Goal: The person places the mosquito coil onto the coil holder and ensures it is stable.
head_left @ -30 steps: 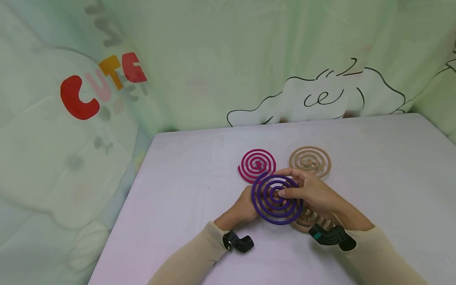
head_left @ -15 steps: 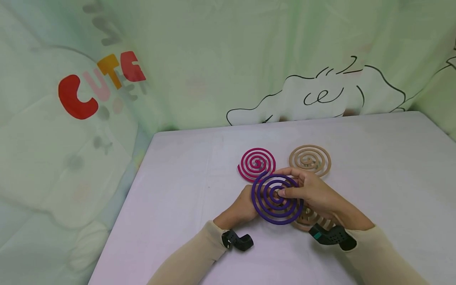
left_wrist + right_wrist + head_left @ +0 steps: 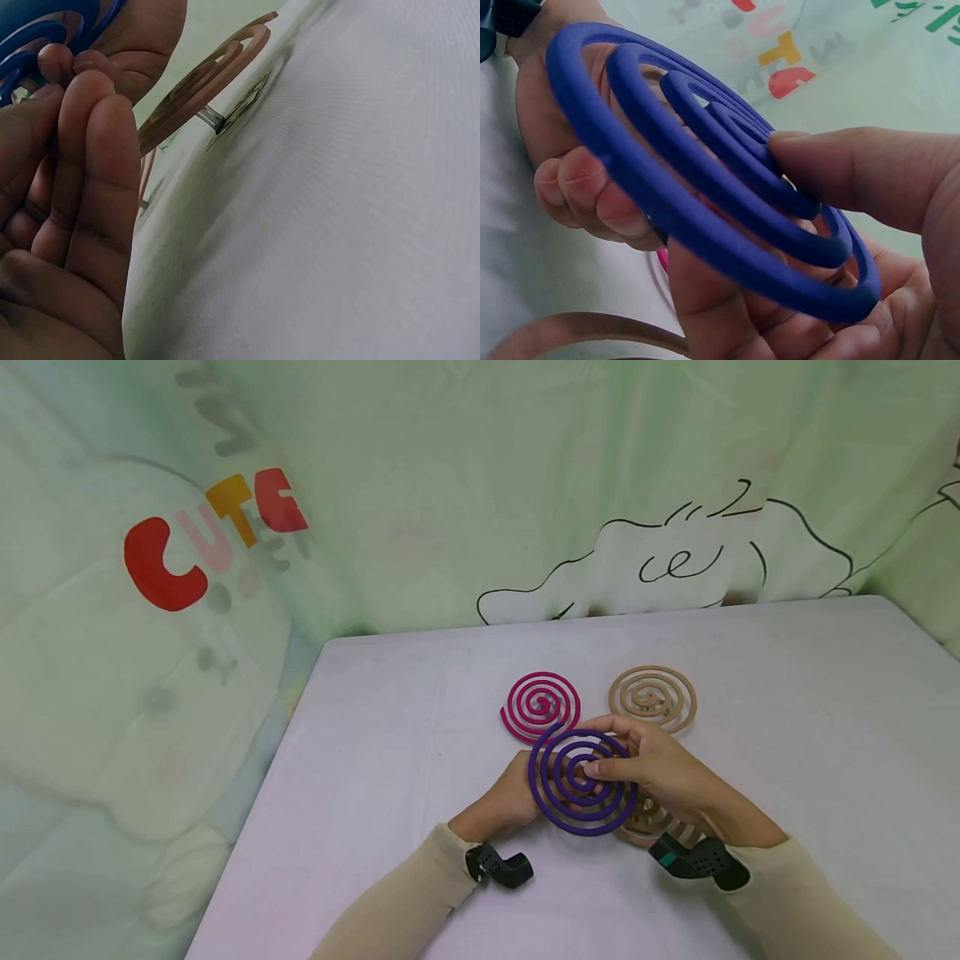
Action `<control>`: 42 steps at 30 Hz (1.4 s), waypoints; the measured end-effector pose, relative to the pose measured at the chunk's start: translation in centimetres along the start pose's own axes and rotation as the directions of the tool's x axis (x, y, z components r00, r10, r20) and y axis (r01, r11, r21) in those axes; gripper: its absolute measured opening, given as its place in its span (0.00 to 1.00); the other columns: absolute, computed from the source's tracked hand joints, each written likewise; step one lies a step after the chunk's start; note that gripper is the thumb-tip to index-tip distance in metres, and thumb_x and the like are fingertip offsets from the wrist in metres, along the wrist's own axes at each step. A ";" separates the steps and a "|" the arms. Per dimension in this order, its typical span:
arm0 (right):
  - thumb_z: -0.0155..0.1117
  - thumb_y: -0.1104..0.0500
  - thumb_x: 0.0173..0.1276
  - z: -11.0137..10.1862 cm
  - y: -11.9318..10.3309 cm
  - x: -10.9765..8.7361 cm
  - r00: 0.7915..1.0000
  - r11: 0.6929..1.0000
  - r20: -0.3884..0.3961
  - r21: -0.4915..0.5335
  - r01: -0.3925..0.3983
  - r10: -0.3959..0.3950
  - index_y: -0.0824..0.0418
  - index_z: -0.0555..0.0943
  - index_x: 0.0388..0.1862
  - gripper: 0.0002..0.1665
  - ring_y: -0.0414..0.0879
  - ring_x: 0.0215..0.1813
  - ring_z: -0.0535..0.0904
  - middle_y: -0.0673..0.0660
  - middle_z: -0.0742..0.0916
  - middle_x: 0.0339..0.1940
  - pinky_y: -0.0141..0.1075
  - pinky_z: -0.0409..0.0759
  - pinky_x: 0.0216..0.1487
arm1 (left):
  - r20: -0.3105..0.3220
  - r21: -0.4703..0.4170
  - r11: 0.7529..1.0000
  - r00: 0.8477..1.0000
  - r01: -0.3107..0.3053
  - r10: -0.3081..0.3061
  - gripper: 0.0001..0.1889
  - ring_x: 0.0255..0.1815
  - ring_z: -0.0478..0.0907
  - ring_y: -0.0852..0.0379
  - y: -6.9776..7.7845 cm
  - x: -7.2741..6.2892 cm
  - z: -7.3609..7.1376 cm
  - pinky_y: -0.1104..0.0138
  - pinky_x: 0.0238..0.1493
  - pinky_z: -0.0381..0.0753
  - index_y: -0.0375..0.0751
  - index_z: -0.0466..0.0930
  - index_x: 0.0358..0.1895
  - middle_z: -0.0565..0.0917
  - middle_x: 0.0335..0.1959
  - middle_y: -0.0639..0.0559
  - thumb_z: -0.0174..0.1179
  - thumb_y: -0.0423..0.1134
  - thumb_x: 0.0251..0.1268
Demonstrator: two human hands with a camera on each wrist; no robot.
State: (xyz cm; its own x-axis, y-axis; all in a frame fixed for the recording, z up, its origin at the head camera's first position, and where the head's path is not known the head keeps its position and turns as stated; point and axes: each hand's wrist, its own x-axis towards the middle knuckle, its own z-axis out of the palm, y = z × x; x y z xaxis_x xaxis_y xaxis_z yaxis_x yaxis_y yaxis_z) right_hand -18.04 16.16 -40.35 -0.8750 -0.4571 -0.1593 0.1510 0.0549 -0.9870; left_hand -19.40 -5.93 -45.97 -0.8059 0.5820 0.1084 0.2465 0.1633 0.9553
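A purple mosquito coil (image 3: pixel 585 832), blue in the wrist views, is held tilted above the table. My right hand (image 3: pixel 663 768) pinches it near its centre, thumb on the face and fingers behind. Behind the coil is my left hand (image 3: pixel 517 789), mostly covered by it in the head view. In the left wrist view its thumb and fingers (image 3: pixel 112 165) pinch together at the coil's centre, around what seems a small metal stand, largely hidden. A brown mosquito coil (image 3: pixel 202 82), raised on a metal stand (image 3: pixel 211 118), sits beneath my right hand.
A pink mosquito coil (image 3: pixel 543 704) lies farther back on the white-covered table (image 3: pixel 390 735). To its right is a tan mosquito coil (image 3: pixel 651 697), partly behind my right hand's fingers. A printed curtain (image 3: pixel 420 510) hangs along the table's back edge.
The purple coil has shifted and tilted very slightly between the hands. Both hands keep nearly the same place and hold, and the other coils have not moved.
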 end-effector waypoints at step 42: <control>0.70 0.66 0.70 -0.2 0.0 0.0 1.000 1.000 0.014 0.017 0.015 -0.015 0.72 0.68 0.70 0.33 0.49 0.55 0.86 0.66 0.87 0.57 0.42 0.87 0.51 | 0.014 -0.085 0.995 0.999 -0.049 0.050 0.05 0.32 0.71 0.70 -0.3 0.0 0.1 0.75 0.39 0.74 0.25 0.80 0.38 0.81 0.33 0.35 0.64 0.26 0.68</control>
State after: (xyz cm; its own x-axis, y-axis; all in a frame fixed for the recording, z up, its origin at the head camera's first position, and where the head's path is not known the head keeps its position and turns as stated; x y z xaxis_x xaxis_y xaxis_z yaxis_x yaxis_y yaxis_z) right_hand -18.13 16.34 -40.35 -0.8705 -0.4706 -0.1438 0.1457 0.0326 -0.9888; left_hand -19.45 -5.87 -46.29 -0.7849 0.6006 0.1524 0.2390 0.0666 0.9687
